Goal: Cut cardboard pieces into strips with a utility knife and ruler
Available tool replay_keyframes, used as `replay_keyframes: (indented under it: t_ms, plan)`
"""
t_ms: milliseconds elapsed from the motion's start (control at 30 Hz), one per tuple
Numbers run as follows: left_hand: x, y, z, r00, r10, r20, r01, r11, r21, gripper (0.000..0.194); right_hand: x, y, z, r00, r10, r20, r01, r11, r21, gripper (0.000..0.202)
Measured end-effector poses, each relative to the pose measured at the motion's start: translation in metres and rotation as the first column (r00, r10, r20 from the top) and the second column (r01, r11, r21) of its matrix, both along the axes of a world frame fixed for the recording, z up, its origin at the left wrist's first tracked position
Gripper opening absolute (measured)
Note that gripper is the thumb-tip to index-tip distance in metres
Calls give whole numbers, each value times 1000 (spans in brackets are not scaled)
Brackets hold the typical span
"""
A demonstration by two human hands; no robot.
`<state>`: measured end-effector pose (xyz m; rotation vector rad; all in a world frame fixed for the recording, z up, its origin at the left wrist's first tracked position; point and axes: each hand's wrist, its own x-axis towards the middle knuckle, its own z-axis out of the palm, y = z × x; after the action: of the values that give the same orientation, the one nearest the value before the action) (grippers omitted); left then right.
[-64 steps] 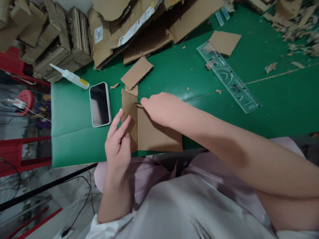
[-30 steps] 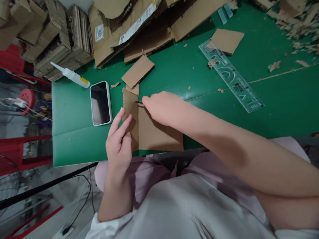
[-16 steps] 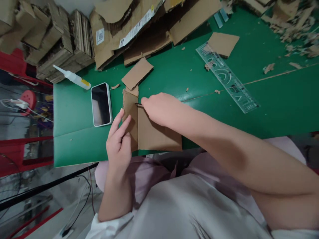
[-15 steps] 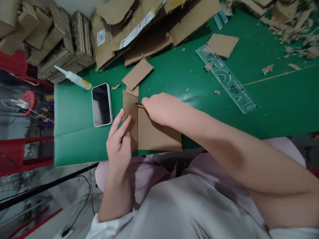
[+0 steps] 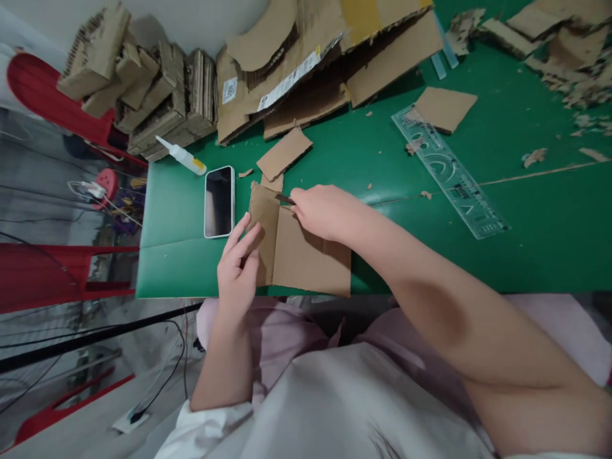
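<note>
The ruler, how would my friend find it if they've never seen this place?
Start at the big green table, find the right hand, then look further right along the tabletop. The ruler lies there at a slant, its far end at a flat cardboard piece. Unlike that plain brown piece, it's long and see-through, with shapes and dark marks on it.

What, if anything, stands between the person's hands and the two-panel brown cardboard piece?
Nothing visible stands in the way. The left hand is at the left panel; the right hand is over the upper part, holding a thin dark tool. The white-edged black phone lies apart, to the left.
</note>
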<state>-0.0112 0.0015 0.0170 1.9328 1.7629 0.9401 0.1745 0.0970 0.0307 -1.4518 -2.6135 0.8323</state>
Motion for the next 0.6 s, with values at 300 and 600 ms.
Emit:
replay_keyframes:
  t_ms: [300, 600]
  plan:
    - [-7, 0, -2, 999, 28, -39, -29, 999, -18, 37, 0, 0, 0, 1000, 0, 7, 0, 1000, -9, 30]
    - [8, -1, 5, 985, -34, -167, 39, 999, 31, 41, -1, -1, -1, 1000, -1, 3, 1, 1000, 19, 31]
